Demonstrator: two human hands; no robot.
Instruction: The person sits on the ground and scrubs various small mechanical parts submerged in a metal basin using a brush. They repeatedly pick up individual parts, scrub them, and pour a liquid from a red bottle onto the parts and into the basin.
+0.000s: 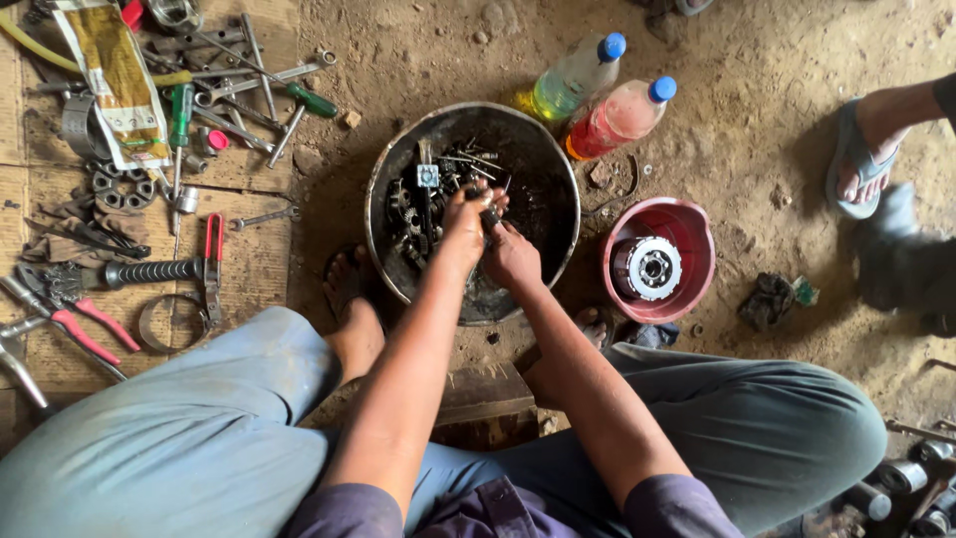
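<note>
I squat over a round black metal pan (543, 169) on the dirt floor, filled with oily dark liquid and several small metal parts, bolts and gears (428, 194). My left hand (465, 219) and my right hand (510, 254) meet over the pan's middle, fingers closed together on a small dark metal part (489, 215). Both hands are greasy. What exactly the part is stays hidden by my fingers.
A red bowl (687, 224) holding a round metal clutch-like part (647, 267) sits right of the pan. Two plastic bottles (597, 95) lie behind it. Wrenches, screwdrivers and pliers (179, 110) cover cardboard at left. Another person's sandalled foot (861, 149) is at right.
</note>
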